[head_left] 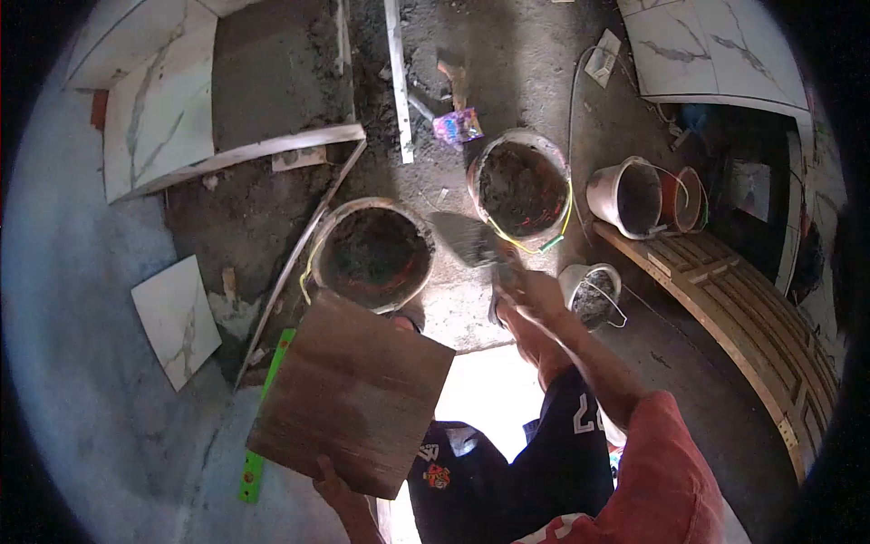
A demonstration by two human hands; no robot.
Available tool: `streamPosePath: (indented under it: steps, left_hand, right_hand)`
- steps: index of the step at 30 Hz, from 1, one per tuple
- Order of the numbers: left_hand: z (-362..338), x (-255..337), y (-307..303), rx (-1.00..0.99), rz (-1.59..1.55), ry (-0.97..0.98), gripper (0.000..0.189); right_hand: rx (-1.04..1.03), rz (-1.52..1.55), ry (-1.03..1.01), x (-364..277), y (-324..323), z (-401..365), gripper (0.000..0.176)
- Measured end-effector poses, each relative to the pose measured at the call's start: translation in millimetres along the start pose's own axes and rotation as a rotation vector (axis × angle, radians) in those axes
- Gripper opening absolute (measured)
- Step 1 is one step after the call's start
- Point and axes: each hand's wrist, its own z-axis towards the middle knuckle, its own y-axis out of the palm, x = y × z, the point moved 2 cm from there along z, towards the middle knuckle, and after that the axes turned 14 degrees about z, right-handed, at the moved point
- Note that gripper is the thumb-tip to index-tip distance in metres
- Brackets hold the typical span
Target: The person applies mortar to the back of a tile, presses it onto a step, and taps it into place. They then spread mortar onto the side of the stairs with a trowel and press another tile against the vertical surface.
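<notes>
My left hand grips the lower edge of a square brown tile, which is held tilted with its plain brown face up. In my right hand is a trowel; its flat grey blade points left, between two large buckets. The left bucket contains dark mortar and stands just beyond the tile. Farther right is the other bucket, also with dark mortar, its yellow handle hanging at the near side.
A green level lies partly under the tile. Left of it rests a white marbled tile. Small buckets and a wooden panel stand at right. A tiled structure is at upper left, with a metal strip nearby.
</notes>
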Motion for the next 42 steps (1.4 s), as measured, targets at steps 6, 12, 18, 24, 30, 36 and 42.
streamPosePath:
  steps: [6,12,18,24,30,36,42]
  left_hand:
    - [-14,-2,35,0.027,0.080,-0.071,0.055]
    - [-39,-20,81,0.035,0.186,-0.048,0.051]
    - [-70,-54,116,0.027,0.078,-0.089,0.053]
    - [-87,-69,155,0.006,0.010,-0.105,0.051]
    - [-96,-61,171,0.096,0.114,-0.170,0.051]
    - [-88,-37,185,0.123,0.163,-0.141,0.048]
    - [-70,-30,186,0.064,0.241,-0.062,0.055]
  right_hand:
    - [0.263,-0.349,0.052,133,-49,22,0.032]
    - [0.417,-0.464,-0.330,204,-19,142,0.018]
    - [0.187,-0.419,-0.160,208,29,190,0.015]
    - [-0.147,-0.254,0.041,210,27,192,0.018]
    - [-0.050,-0.132,0.083,224,39,173,0.026]
    - [-0.135,-0.027,-0.114,222,33,160,0.029]
    - [-0.206,0.034,-0.194,213,29,177,0.030]
